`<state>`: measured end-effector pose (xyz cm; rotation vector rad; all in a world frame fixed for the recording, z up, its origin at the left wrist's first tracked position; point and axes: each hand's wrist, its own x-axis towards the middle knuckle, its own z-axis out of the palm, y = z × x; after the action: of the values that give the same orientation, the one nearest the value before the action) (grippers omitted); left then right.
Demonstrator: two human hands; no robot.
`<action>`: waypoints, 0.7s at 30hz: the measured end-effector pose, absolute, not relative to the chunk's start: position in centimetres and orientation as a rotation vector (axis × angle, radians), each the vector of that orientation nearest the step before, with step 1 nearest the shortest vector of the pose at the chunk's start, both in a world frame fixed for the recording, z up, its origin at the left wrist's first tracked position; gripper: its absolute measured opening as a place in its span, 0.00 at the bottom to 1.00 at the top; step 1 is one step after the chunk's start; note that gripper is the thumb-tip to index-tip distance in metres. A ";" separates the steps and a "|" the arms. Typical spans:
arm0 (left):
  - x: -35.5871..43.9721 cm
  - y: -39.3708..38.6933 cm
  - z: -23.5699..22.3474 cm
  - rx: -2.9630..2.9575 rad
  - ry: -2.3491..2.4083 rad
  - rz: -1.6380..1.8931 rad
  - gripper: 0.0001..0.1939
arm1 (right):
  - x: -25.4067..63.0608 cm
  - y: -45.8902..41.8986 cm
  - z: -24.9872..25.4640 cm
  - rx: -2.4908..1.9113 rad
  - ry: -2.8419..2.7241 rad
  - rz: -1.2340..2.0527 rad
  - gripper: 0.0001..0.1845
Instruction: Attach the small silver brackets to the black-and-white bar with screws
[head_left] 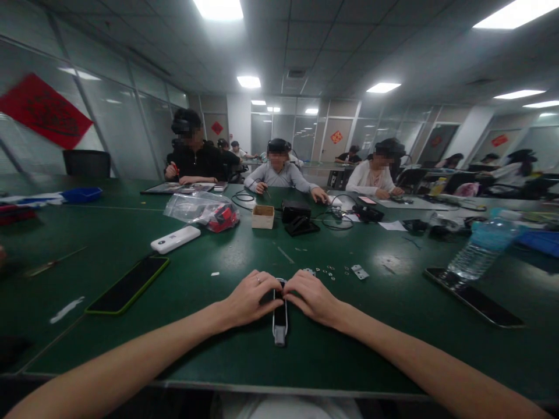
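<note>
While the left hand [255,297] and right hand [313,297] pinch the far part of one slim device [280,334] near the bench's [209,364] front edge, the work seems unfinished: one metal plate [360,272] and several rings [331,268], too tiny to count surely, lie loose beyond.

Ceiling lights [218,8] shine above glass walls [120,116] and a green table [209,356].

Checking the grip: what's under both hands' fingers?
A narrow dark object, its gray near end visible. The left hand and right hand partly cover its far half; details beneath are hidden.
</note>
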<state>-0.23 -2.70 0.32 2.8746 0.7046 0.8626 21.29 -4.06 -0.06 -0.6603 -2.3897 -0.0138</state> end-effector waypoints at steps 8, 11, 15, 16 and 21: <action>-0.2 -2.4 -0.1 2.909 0.638 0.847 0.09 | 21.1 -4.1 -0.3 -0.655 -2.313 0.061 0.09; -0.2 -2.3 -0.2 2.896 0.650 0.826 0.09 | 21.1 -4.1 -0.3 -0.699 -2.281 0.087 0.09; -0.2 -2.1 -0.4 2.892 0.641 0.829 0.09 | 21.1 -4.2 -0.2 -0.704 -2.282 0.086 0.09; -0.2 -2.1 -0.4 2.889 0.645 0.822 0.09 | 21.1 -4.2 -0.2 -0.707 -2.291 0.085 0.09; -0.2 -2.2 -0.2 2.865 0.663 0.787 0.11 | 21.2 -4.2 -0.2 -0.691 -2.332 0.080 0.09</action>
<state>-0.21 -2.15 -0.20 2.8649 0.6627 0.7867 21.20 -4.15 -0.15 -0.6913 -2.3323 0.0796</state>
